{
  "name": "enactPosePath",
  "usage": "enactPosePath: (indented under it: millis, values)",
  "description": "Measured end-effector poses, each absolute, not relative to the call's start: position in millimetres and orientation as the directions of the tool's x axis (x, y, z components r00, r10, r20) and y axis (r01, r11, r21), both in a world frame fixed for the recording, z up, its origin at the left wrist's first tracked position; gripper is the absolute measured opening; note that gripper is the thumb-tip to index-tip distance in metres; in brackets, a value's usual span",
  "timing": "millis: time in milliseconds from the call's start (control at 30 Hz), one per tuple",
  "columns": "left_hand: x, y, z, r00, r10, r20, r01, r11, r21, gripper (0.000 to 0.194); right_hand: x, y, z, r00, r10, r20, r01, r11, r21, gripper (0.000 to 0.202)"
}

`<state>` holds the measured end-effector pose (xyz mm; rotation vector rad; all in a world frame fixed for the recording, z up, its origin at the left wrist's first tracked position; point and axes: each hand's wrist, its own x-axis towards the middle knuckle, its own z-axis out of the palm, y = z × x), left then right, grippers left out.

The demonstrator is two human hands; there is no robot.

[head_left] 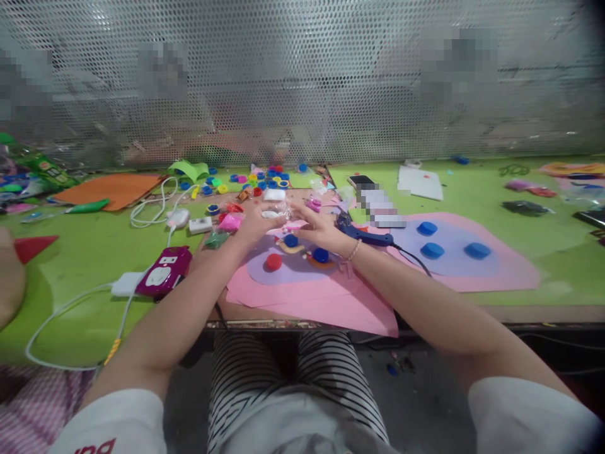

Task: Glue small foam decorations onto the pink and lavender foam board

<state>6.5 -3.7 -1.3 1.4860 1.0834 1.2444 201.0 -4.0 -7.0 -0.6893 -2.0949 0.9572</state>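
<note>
My left hand [259,224] and my right hand [327,232] meet over the middle of the table, fingers curled toward each other. Something small, clear and whitish [282,210] lies between the fingertips; its kind is too unclear to tell. Below them is a pink sheet [307,302] with a purple shape [258,272] on it. On that shape sit a red bottle cap [273,262] and two blue bottle caps [321,255], with curved tan and orange pieces by the blue ones. Right of my right hand rests a dark blue glue gun [371,236] with a black cord.
Several colored caps [271,178] lie scattered at the back. A phone [363,182], a second pink-and-purple sheet [505,271] with three blue caps, and a white card [420,183] are rightward. Leftward are a purple power bank [165,272], white cables, orange paper [111,190] and a person's arm [10,277].
</note>
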Motion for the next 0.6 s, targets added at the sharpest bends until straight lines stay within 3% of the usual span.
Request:
enactPosePath:
  millis: [267, 600]
  values:
    - [8.5, -7.7, 1.8, 0.141, 0.977, 0.160, 0.058, -0.170, 0.984, 0.035, 200.2, 0.4, -13.2, -0.617, 0.690, 0.379, 0.102, 0.547, -0.831, 0.065]
    - [14.4, -12.7, 11.8, 0.058, 0.996, 0.063, 0.022, -0.065, 0.998, 0.027, 201.3, -0.5, -12.9, -0.614, 0.700, 0.365, 0.066, 0.507, -0.860, 0.063]
